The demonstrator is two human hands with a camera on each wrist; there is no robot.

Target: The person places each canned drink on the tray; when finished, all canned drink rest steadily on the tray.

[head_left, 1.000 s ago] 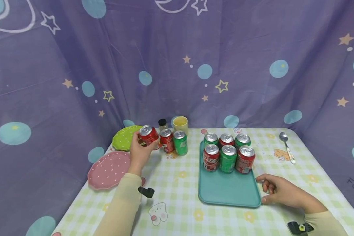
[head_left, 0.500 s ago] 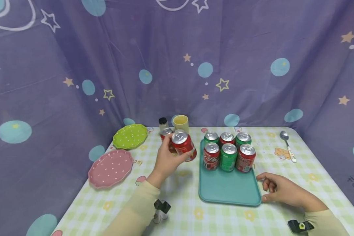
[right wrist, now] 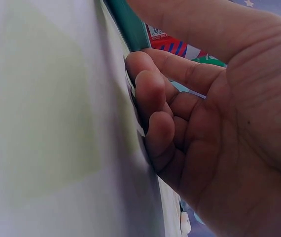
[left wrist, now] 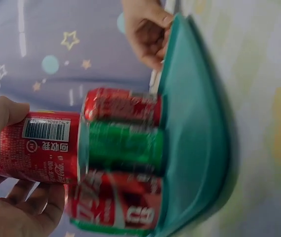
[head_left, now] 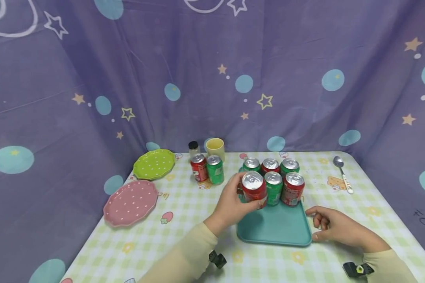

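Observation:
My left hand [head_left: 233, 200] grips a red soda can [head_left: 254, 190] upright, just above the front left of the teal tray [head_left: 274, 228]. The left wrist view shows its barcode side [left wrist: 37, 148] in my fingers, close in front of the tray's cans. Several red and green cans stand in two rows at the tray's far end, among them a green can [head_left: 273, 187] and a red can [head_left: 293, 189] in the front row. The held can hides the front left one. My right hand [head_left: 334, 228] rests on the table with loosely curled fingers [right wrist: 155, 98] against the tray's right front corner.
A red can [head_left: 198, 167] and a green can [head_left: 215, 169] stand on the checked tablecloth left of the tray. Behind them are a yellow cup [head_left: 215, 148] and a small dark-lidded jar [head_left: 193, 147]. A green plate [head_left: 154, 164] and pink plate [head_left: 131, 202] lie left, a spoon [head_left: 341, 175] right. A purple curtain encloses the table.
My left hand carried the red can from beside the green plate rightward and toward me, to the tray's front left. The right hand stayed by the tray corner.

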